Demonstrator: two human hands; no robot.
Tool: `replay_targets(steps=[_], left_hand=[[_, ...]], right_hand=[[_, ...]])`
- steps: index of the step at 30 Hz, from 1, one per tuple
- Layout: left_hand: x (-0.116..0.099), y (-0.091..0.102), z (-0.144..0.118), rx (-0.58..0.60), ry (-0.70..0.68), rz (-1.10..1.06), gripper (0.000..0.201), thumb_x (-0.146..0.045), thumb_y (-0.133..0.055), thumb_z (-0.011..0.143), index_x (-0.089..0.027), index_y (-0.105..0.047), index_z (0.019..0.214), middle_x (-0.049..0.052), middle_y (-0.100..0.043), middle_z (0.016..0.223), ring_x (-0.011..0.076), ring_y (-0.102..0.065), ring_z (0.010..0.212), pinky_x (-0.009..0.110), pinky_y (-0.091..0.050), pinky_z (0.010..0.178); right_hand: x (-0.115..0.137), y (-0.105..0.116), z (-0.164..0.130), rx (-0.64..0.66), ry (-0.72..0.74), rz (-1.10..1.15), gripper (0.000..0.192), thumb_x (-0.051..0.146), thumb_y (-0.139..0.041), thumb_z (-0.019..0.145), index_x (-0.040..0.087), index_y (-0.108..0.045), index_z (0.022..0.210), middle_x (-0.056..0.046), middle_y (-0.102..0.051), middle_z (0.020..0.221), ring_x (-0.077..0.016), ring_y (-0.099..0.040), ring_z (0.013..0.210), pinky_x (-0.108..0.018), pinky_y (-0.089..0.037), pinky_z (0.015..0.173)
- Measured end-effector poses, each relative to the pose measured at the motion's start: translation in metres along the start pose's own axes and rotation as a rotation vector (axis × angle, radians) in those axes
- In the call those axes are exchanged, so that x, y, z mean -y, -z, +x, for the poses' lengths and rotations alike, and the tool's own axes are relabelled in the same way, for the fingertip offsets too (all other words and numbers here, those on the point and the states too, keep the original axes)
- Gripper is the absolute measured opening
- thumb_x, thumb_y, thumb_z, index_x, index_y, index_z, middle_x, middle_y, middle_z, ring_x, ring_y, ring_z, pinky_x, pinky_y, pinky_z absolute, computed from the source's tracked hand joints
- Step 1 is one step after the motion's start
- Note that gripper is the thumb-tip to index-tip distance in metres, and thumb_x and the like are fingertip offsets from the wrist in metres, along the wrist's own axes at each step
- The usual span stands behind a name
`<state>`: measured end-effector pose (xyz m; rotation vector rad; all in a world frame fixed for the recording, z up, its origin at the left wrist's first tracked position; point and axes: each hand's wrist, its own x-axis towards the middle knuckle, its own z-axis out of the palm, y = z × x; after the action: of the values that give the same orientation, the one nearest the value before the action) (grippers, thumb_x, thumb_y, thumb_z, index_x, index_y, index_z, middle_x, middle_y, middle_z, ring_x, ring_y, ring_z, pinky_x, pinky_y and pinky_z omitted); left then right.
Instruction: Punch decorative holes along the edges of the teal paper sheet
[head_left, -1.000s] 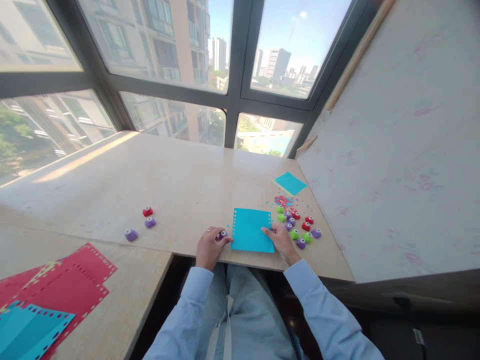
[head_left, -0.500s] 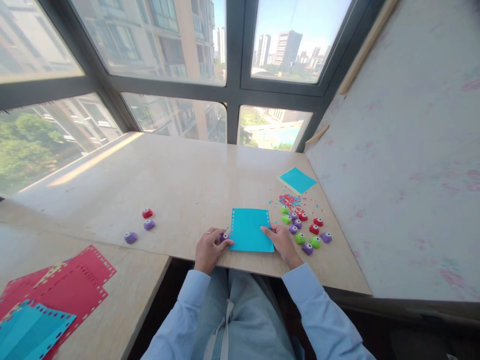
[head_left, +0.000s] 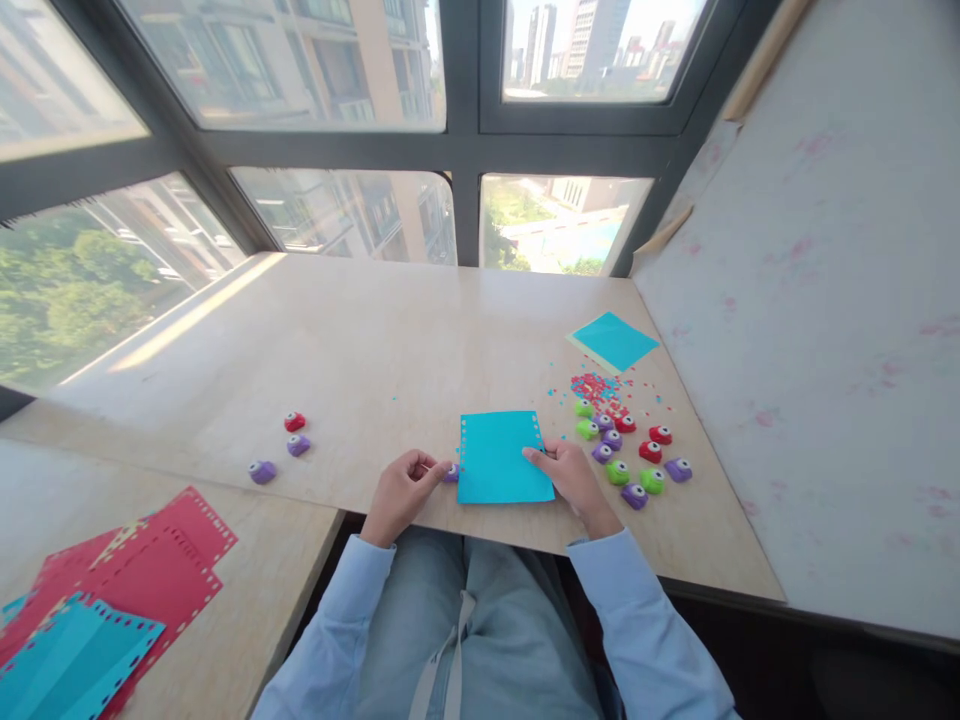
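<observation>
A blue square sheet of paper (head_left: 501, 458) lies near the table's front edge, with small holes punched along its left and right sides. My right hand (head_left: 571, 482) grips its right edge, thumb on top and fingers underneath. At the sheet's left edge sits a small purple craft punch (head_left: 451, 473) with an eye-like button. My left hand (head_left: 403, 488) is closed beside this punch, thumb and fingertips at its left side; the fingers partly cover the contact.
Several green, purple and red punches (head_left: 617, 472) stand right of the sheet, near red and blue paper bits (head_left: 596, 388) and a stack of blue squares (head_left: 615, 340). Far left are a red punch (head_left: 294, 422), two purple ones and punched red sheets (head_left: 161, 565).
My left hand has shifted a little left, uncovering more of the purple punch. My right hand still holds the sheet. The view has tilted slightly downward.
</observation>
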<state>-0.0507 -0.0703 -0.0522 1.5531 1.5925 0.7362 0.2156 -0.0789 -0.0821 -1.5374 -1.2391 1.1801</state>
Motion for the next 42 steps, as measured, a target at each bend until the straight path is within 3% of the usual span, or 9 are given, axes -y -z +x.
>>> replay_targets(steps=[4,9,15,26,35,42], left_hand=[[0.002,0.000,0.003,0.051,0.023,0.012,0.041,-0.057,-0.068,0.068,-0.017,-0.064,0.070,0.000,-0.059,0.058,0.0131,-0.052,0.056,0.022,-0.037,0.049],[0.004,0.000,0.005,0.110,0.009,-0.017,0.045,-0.056,-0.062,0.074,-0.018,-0.069,0.097,-0.001,-0.059,0.058,0.0140,-0.053,0.055,0.023,-0.038,0.049],[0.000,0.000,0.004,0.117,-0.025,0.033,0.037,-0.053,-0.057,0.079,-0.021,-0.072,0.091,0.000,-0.062,0.060,0.0150,-0.054,0.058,0.024,-0.039,0.053],[0.005,0.000,-0.002,0.085,-0.036,0.014,0.037,-0.048,-0.054,0.082,-0.021,-0.072,0.099,0.002,-0.070,0.076,0.0177,-0.061,0.067,0.025,-0.046,0.057],[0.011,0.001,-0.002,0.107,-0.037,-0.066,0.041,-0.050,-0.056,0.082,-0.019,-0.071,0.104,0.006,-0.074,0.089,0.0238,-0.066,0.092,0.033,-0.055,0.076],[0.011,-0.005,-0.010,0.017,-0.079,-0.056,0.035,-0.047,-0.060,0.082,-0.020,-0.073,0.101,0.006,-0.073,0.104,0.0238,-0.064,0.101,0.038,-0.049,0.094]], right_hand=[[0.000,-0.001,0.003,0.024,-0.020,0.022,0.040,0.054,-0.066,0.071,0.014,-0.068,0.069,-0.001,-0.058,0.054,-0.0159,-0.049,0.055,-0.025,-0.033,0.047],[0.000,-0.003,0.003,0.019,-0.020,0.005,0.038,0.052,-0.066,0.072,0.014,-0.068,0.068,-0.001,-0.059,0.055,-0.0165,-0.051,0.056,-0.025,-0.034,0.047],[-0.002,-0.004,0.002,0.006,-0.023,0.007,0.039,0.053,-0.067,0.072,0.015,-0.068,0.070,-0.001,-0.059,0.055,-0.0161,-0.051,0.055,-0.025,-0.033,0.047],[0.006,-0.007,0.011,0.041,-0.032,0.105,0.042,0.055,-0.068,0.069,0.013,-0.070,0.077,-0.001,-0.060,0.059,-0.0153,-0.050,0.057,-0.025,-0.036,0.049],[0.004,-0.006,0.017,0.042,-0.024,0.060,0.046,0.057,-0.065,0.071,0.012,-0.069,0.079,0.000,-0.056,0.056,-0.0136,-0.047,0.053,-0.024,-0.033,0.046],[0.002,-0.004,0.017,0.019,0.012,0.010,0.046,0.058,-0.062,0.073,0.013,-0.068,0.077,0.000,-0.055,0.057,-0.0131,-0.045,0.053,-0.024,-0.031,0.046]])
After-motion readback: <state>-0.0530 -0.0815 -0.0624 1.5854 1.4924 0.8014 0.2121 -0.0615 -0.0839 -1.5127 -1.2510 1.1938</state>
